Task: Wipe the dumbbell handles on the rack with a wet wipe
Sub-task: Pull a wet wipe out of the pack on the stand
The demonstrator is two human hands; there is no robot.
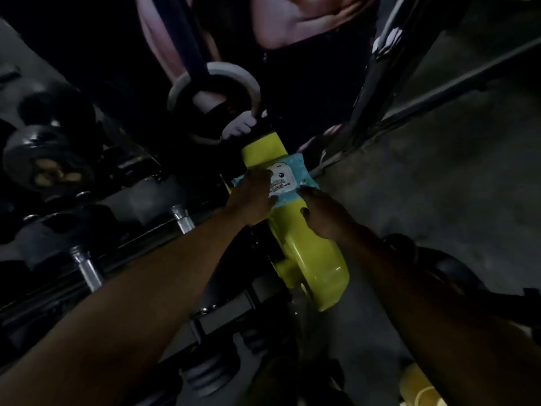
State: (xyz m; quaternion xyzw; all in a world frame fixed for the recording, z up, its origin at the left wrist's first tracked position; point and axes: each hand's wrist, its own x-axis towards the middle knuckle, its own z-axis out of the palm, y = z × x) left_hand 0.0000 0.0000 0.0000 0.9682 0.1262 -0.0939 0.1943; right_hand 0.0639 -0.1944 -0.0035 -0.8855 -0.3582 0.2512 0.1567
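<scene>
From the head view, both hands meet at a blue wet-wipe pack (288, 181) that lies on top of a yellow frame post (304, 247) at the end of the dumbbell rack (140, 247). The left hand (253, 197) rests on the pack's left side with its fingers reaching onto the white lid label. Whether they press flat or pinch the flap, I cannot tell in this dim light. The right hand (320, 213) lies just beside the pack's near right corner, with fingers laid loosely over the yellow post and gripping nothing that shows.

No wipe is out yet — by my judgement the step in hand is opening the pack and drawing one.

The dumbbell handles (183, 219) sit well to the left of the left hand, two bright steel stubs between dark weights.

What could go wrong:
- The pack sits on a narrow, rounded post. A tug on a wipe without the right hand steadying it could slide the pack off to the floor.
- Several wipes may come out bunched if pulled fast.
- Beyond the hands another person's hand (238, 127) grips a grey gym ring (215, 98) — a swing toward the pack could knock it or the reaching hands.
- The poor light could leave parts of a handle unwiped.
</scene>
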